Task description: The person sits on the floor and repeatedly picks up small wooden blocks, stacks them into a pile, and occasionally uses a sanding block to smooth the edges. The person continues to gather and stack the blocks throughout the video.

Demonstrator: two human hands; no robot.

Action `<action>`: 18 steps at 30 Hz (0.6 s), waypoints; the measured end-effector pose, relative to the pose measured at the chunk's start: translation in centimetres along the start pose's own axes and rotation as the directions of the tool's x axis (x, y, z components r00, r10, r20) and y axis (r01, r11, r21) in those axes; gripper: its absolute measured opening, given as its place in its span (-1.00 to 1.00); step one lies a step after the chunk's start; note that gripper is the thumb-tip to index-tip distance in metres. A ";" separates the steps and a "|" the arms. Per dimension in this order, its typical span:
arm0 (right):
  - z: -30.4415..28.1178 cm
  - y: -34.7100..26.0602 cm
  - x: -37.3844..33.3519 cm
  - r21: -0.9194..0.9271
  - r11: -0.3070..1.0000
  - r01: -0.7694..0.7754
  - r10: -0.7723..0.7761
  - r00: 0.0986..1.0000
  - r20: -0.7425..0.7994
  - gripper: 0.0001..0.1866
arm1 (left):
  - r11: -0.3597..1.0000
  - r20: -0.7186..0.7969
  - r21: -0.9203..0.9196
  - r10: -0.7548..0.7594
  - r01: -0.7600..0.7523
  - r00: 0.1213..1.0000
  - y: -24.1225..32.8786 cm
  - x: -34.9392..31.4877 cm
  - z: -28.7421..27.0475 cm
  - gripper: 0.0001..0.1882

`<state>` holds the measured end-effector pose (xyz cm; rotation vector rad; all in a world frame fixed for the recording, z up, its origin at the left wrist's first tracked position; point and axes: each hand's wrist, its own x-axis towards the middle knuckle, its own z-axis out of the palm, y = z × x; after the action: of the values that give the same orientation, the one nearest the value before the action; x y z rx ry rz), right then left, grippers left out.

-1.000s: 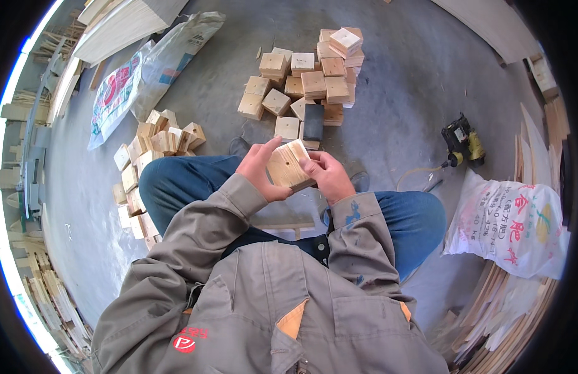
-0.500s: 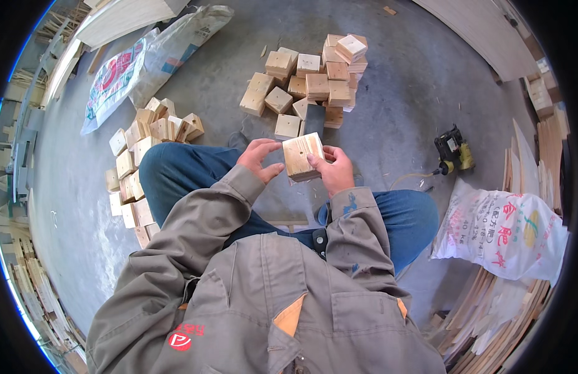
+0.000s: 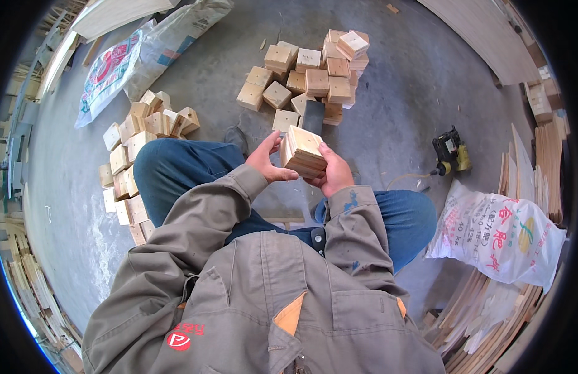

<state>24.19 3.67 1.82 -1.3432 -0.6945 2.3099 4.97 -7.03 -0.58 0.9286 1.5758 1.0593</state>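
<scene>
A layered wooden block [image 3: 301, 153], pale and cube-like, is held up between my knees, tilted so its stacked side layers show. My right hand [image 3: 334, 174] grips it from the right, thumb along the near right edge and fingers underneath. On the other side, my left hand [image 3: 267, 161] is spread with thumb and fingers apart around the block's left face; whether it touches cannot be made out. Just beyond the held block, a dark grey upright piece [image 3: 312, 116] stands against a pile of similar wooden blocks [image 3: 317, 81].
A second heap of blocks [image 3: 138, 143] lies beside my left knee. A black and yellow nail gun [image 3: 451, 149] with a hose rests on the floor at right. White sacks lie far left [image 3: 114, 78] and near right [image 3: 497, 234]. Wooden strips [image 3: 494, 318] are stacked at the right.
The block has turned and tipped in my right hand, so its layered side now shows. My left hand has moved closer to it, with the fingers spread.
</scene>
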 end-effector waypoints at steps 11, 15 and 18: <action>0.1 0.4 0.9 -0.269 0.894 0.359 -0.394 0.915 -0.088 -0.56 | 0.992 -0.134 -0.100 -0.094 0.081 0.986 -1.0 1.9 -0.8 -0.06; 0.4 0.6 1.0 -0.407 0.774 0.486 -0.472 0.870 0.141 -0.67 | 0.964 -0.085 -0.217 -0.176 0.155 0.981 -1.8 2.0 -1.3 -0.14; 0.7 0.6 0.9 -0.474 0.736 0.484 -0.474 0.868 0.150 -0.68 | 0.966 -0.060 -0.152 -0.219 0.208 0.974 -1.6 2.2 -1.3 0.01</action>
<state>23.13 3.48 1.12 -1.1421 -1.5309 1.7804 3.12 -5.79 -2.54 0.6113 1.5987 1.0498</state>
